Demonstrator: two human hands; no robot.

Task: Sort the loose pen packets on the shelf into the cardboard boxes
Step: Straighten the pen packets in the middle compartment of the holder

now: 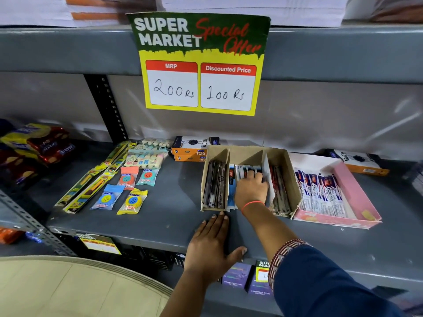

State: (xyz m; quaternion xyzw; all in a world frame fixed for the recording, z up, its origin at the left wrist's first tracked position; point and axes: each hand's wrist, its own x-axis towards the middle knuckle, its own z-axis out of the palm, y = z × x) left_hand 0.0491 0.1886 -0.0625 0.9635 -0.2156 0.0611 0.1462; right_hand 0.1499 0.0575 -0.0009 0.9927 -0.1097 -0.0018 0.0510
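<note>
A brown cardboard box [287,167] with three compartments stands on the grey shelf [174,216]. Dark pen packets [215,183] fill its left compartment, and red and dark packets [278,189] fill the right one. My right hand [250,189] reaches into the middle compartment, fingers curled over white and blue pen packets [242,171] there. My left hand [211,242] lies flat on the shelf just in front of the box, fingertips near its front edge, holding nothing. To the right, a pink box [357,193] holds a row of white, blue and red pen packets [320,191].
Eraser packets [132,201] and long yellow packets [91,186] lie on the shelf's left half. Orange and white Trio boxes [194,147] stand behind the cardboard box, another Trio box [359,161] at far right. A price sign [201,65] hangs above. Biscuit packs [39,145] sit far left.
</note>
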